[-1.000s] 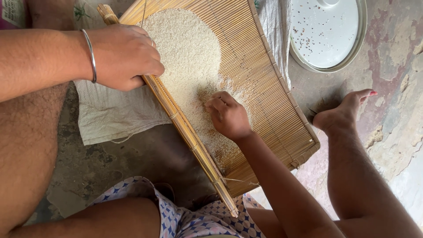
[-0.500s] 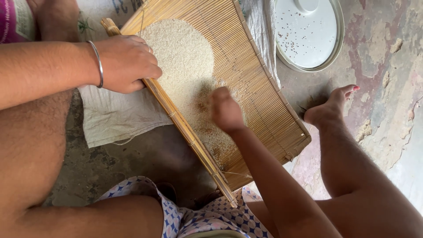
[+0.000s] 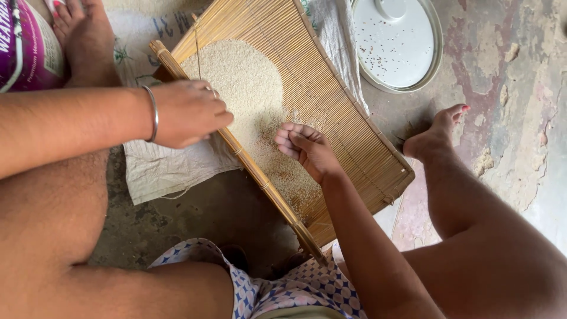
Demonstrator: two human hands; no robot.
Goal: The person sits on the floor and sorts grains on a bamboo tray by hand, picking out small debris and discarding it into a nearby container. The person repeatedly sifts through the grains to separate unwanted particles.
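A woven bamboo winnowing tray (image 3: 348, 112) lies tilted on the ground between my legs, with a heap of pale rice grain (image 3: 236, 82) spread over its left half. My left hand (image 3: 189, 112), with a metal bangle on the wrist, grips the tray's thick bamboo rim. My right hand (image 3: 304, 147) rests on the thin scatter of grain near the tray's middle, fingers slightly curled and apart, holding nothing that I can see.
A round white metal lid (image 3: 398, 44) speckled with dark bits lies at the upper right. A white woven sack (image 3: 168, 168) is spread under the tray. A purple printed bag (image 3: 26, 47) and a foot (image 3: 88, 35) sit at upper left. My right foot (image 3: 434, 136) rests on bare concrete.
My right hand has slid up and left across the grain and its fingers have spread. The camera view has shifted, with the tray lower in the picture.
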